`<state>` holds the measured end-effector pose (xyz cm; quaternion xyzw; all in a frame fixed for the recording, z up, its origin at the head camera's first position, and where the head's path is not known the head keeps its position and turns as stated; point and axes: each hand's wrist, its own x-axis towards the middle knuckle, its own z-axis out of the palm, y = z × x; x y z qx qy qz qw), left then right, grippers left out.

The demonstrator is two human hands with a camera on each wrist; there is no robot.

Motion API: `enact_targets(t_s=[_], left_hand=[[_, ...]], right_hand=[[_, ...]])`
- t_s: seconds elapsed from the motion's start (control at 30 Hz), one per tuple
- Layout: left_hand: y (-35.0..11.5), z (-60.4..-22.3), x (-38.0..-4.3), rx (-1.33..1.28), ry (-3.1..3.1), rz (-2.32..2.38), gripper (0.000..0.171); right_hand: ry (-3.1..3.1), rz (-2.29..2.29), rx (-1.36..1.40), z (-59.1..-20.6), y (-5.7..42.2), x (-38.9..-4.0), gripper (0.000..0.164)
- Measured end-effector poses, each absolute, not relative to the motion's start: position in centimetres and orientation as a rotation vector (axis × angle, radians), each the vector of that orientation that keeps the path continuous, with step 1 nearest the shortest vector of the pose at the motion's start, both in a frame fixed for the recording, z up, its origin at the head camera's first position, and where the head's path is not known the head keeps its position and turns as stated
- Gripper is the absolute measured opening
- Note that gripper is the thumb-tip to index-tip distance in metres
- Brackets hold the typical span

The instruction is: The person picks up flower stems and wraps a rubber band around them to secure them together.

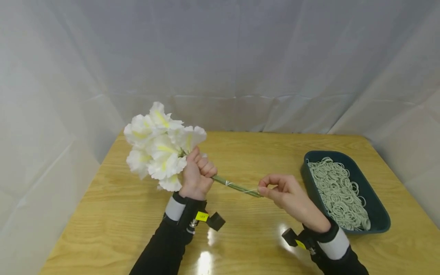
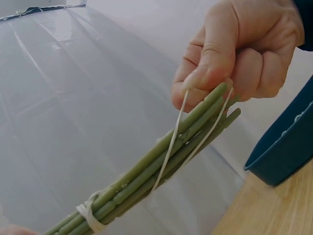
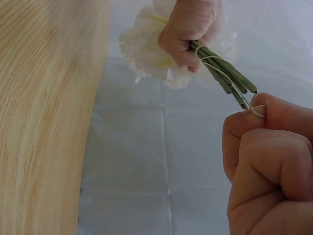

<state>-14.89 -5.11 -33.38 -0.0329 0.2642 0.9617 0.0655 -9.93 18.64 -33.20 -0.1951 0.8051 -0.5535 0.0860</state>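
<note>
A bunch of white artificial flowers (image 1: 161,143) with yellow centres is held above the table, blooms toward the left. My left hand (image 1: 197,173) grips the green stems (image 1: 237,186) just below the blooms. Beyond the stem ends, my right hand (image 1: 287,194) pinches a pale rubber band (image 2: 171,147) between thumb and forefinger. That band is stretched along the stems, its far part passing around them. Nearer the left hand, another pale band (image 2: 90,215) is wound around the stems. In the right wrist view, the pinched loop (image 3: 258,111) shows at the fingertips.
A dark teal bin (image 1: 376,208) holding many pale green rubber bands (image 1: 337,191) stands on the right of the wooden table (image 1: 113,225). White sheeting (image 1: 220,68) hangs behind the table and at both sides.
</note>
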Motion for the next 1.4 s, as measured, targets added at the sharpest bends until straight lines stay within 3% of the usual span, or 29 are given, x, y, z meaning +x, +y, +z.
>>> enact_targets(t_s=[0.93, 1.4], left_hand=[[-2.7, -34.8, -14.5, 0.053, 1.149, 2.753, 0.055], [-1.7, -35.6, -14.2, -0.007, 1.274, 2.544, 0.058]], right_hand=[[2.548, -1.478, -0.631, -34.2, 16.5, -11.0, 0.010], [2.457, -1.476, -0.740, -35.5, 15.1, -12.1, 0.008]])
